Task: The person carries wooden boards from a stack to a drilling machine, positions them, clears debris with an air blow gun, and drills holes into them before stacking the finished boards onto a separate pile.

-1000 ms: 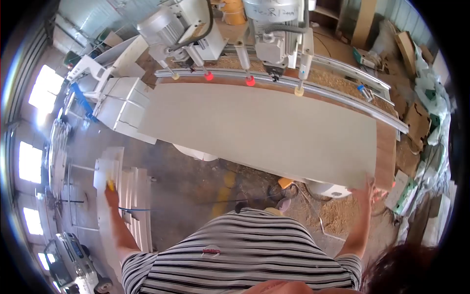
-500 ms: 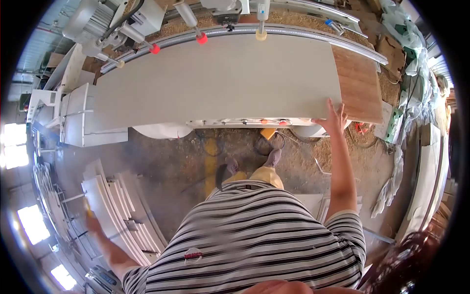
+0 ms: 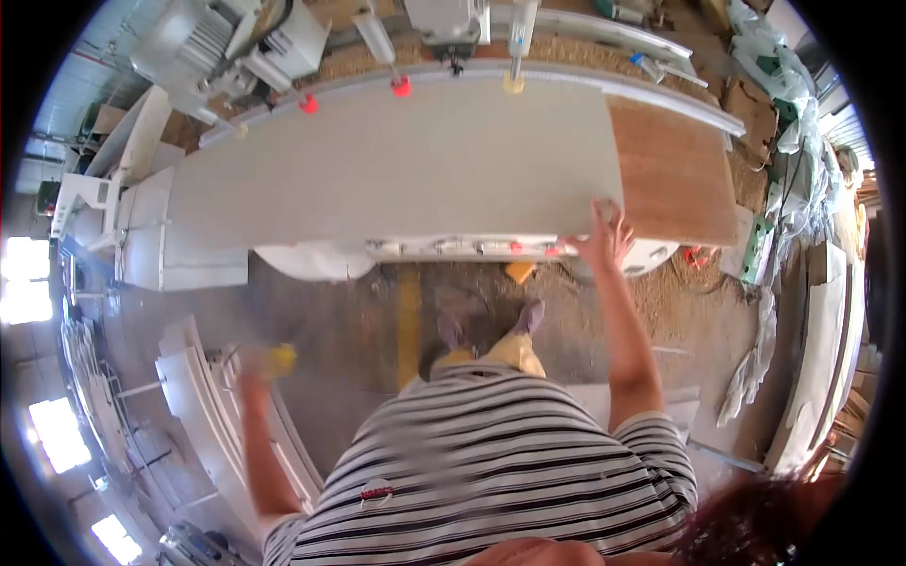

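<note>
A long pale grey panel (image 3: 396, 170) lies flat on the machine table, its right end short of the reddish-brown wooden board (image 3: 672, 174). My right hand (image 3: 606, 247) rests at the panel's front right corner, fingers spread on its top and the thumb toward the front edge. Off to the left, above the stacked strips, my left hand (image 3: 253, 366) is smeared by motion. It holds a small yellow object (image 3: 281, 358), too blurred to name for certain.
Clamp cylinders with red pads (image 3: 401, 87) and a cream pad (image 3: 513, 85) stand along the back. Buttons line the front control strip (image 3: 472, 247). White strips (image 3: 193, 377) are stacked at left. Plastic sheeting (image 3: 802, 123) hangs at right. An orange-yellow block (image 3: 519, 272) is near my feet.
The panel has slid left with my right hand, baring more of the brown board. My left hand has swung inward to the right and forward with the yellow object.
</note>
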Motion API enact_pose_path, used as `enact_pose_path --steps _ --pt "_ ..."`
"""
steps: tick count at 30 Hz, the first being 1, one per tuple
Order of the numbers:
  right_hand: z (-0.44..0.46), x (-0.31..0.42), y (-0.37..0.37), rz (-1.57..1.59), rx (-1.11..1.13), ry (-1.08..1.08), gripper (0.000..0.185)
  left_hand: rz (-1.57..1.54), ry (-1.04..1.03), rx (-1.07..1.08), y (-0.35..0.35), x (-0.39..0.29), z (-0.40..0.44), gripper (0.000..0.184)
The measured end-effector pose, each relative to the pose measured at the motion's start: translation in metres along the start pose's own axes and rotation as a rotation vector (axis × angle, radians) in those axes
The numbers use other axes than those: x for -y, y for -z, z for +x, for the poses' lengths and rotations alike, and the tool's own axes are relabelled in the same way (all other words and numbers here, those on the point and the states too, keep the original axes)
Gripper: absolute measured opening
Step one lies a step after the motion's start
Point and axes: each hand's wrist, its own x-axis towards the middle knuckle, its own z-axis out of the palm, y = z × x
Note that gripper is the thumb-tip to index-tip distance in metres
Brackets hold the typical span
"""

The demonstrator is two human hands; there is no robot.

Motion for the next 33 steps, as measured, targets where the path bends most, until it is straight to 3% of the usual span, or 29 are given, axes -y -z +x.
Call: enact_pose_path --steps 2,3,5,8,12,15,16,19,21,24,29,32,33 --pt "-0.007 0.02 0.005 -0.072 0.06 -0.018 0.096 -0.937 0.202 0.169 -0.005 -0.091 0.013 0.029" --pt "-0.01 0.025 0.001 -0.065 0.035 -0.018 0.096 -0.535 -0.048 0.101 0.019 -0.138 0.005 0.029" --pt "-0.014 0.034 -0.007 -0.01 0.037 0.005 0.095 -0.408 -0.096 0.098 -0.03 -0.149 0.001 0.027" --pt "-0.022 0.054 -0.003 0.0 0.074 0.002 0.094 -0.41 -0.051 0.223 -0.015 -0.181 -0.004 0.026" --pt "-0.03 0.081 -0.011 0.032 0.087 0.019 0.093 -0.506 -0.032 0.142 -0.031 -0.179 -0.006 0.024" --pt "-0.04 0.106 -0.014 0.053 0.089 0.043 0.089 -0.399 -0.132 0.099 -0.037 -0.171 -0.006 0.026" --pt "-0.044 0.114 -0.015 0.06 0.102 0.052 0.088 -0.343 -0.05 0.365 -0.038 -0.164 -0.003 0.049" --pt "-0.053 0.145 -0.029 0.076 0.094 0.072 0.087 -0.409 -0.028 0.362 -0.053 -0.153 -0.005 0.049" --pt "-0.061 0.171 -0.031 0.109 0.108 0.057 0.086 -0.509 -0.064 0.077 -0.06 -0.141 -0.008 0.028" --pt "-0.065 0.185 -0.033 0.119 0.127 0.043 0.086 -0.556 0.025 0.207 -0.049 -0.127 -0.012 0.043" --pt "-0.07 0.19 -0.029 0.101 0.127 0.007 0.086 -0.651 0.005 0.222 -0.048 -0.111 -0.021 0.046" --pt "-0.07 0.19 -0.026 0.104 0.129 0.004 0.086 -0.674 -0.203 0.211 -0.045 -0.113 -0.015 0.034" --pt "-0.071 0.19 -0.025 0.093 0.135 0.01 0.086 -0.72 -0.183 0.163 -0.051 -0.117 -0.013 0.025"
